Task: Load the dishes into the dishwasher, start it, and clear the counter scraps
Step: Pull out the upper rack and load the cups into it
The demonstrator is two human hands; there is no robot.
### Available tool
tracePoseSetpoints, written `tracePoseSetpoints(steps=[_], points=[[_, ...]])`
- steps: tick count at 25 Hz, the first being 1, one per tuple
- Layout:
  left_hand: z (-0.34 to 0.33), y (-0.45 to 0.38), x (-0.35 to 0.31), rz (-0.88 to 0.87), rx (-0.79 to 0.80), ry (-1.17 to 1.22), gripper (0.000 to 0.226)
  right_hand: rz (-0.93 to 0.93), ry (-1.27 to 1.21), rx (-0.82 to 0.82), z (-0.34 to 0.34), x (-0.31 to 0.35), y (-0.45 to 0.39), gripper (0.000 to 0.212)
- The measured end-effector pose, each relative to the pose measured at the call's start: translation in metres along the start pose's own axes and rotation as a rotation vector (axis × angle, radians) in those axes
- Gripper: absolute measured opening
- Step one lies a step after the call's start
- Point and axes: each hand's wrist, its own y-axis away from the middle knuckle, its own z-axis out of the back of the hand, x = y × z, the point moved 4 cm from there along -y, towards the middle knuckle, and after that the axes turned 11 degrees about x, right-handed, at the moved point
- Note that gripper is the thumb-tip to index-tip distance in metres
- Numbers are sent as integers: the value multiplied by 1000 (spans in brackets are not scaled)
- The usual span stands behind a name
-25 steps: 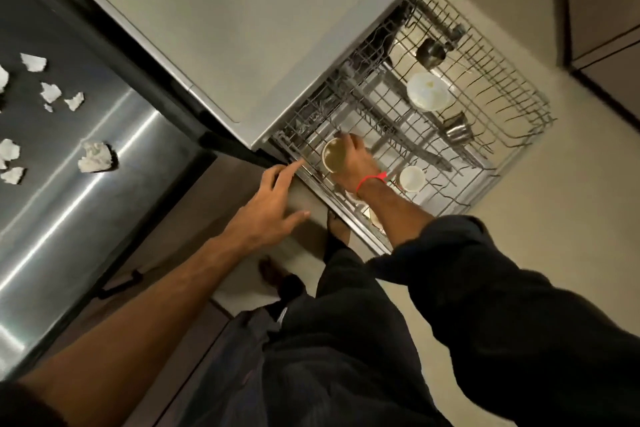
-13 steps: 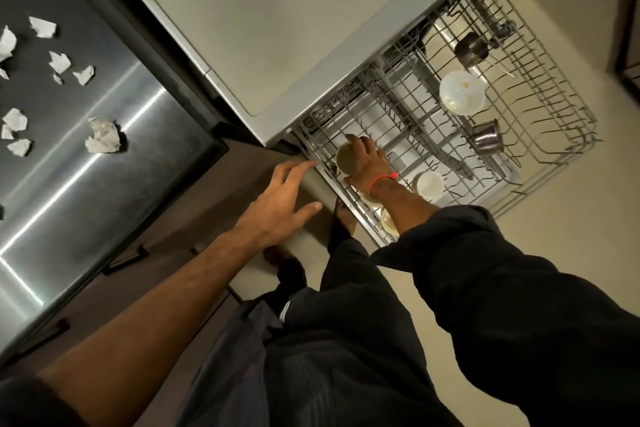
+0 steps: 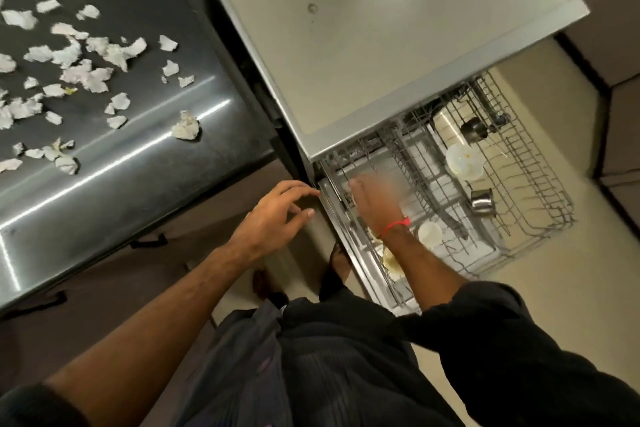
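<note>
Right hand blurred over rack, grip unclear

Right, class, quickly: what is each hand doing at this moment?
Left hand: open, fingers spread, holding nothing.
Right hand: over the rack, too blurred to tell.

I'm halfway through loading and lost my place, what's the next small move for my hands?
Probably draw the right hand back out of the pulled-out rack and turn to the counter: paper scraps lie all over it. The right hand is blurred, so its hold is unclear.
</note>
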Motion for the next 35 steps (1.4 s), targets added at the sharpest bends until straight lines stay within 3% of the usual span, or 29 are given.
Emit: tracePoseSetpoints(steps=[3,8,13,20,25,29,35], points=[[24,37,0,-39,-266,9,28,250,-21,-6,-12,80,3,24],[65,124,35,45,-664,136,29,613,-127,121,-53,216,14,18],[107,227,83,115,-941,293,27,702,-229,268,-118,334,27,23],[161,409,167,222,-1272,362,31,824,-169,418,-269,498,65,20],[166,501,212,283,-1467,426,38,988,-54,500,-360,587,88,13],[176,528,231,296,-1512,456,42,1093,132,447,-412,636,66,9],[231,527,266,324,-1474,416,51,991,281,417,-479,698,-23,24]])
